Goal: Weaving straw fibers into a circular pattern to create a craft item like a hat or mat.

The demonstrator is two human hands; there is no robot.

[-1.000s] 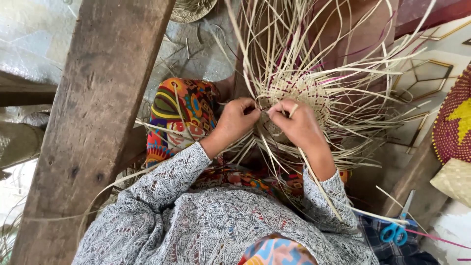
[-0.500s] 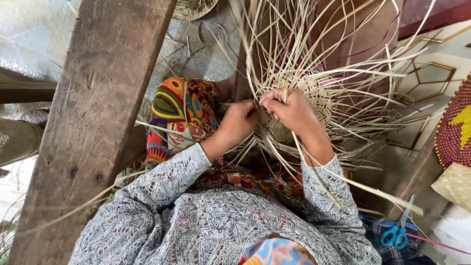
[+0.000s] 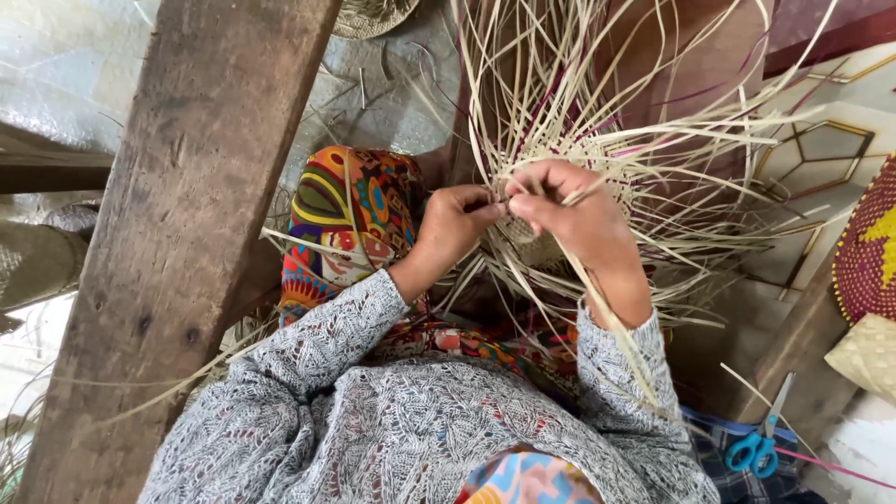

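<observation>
**Keep the strand pinched close to the weave**

I see both hands meeting at the woven base, which sits over the lap, loose strips fanning up and outward from it. My left hand is curled shut, fingertips pinching a strip right at the base's edge. My right hand is closed over another strip, which trails down past the wrist. I judge the step goes best with tension kept even, the pinch kept low against the weave, and neighbouring strips held clear. Scissors lie on the floor, well apart.
</observation>
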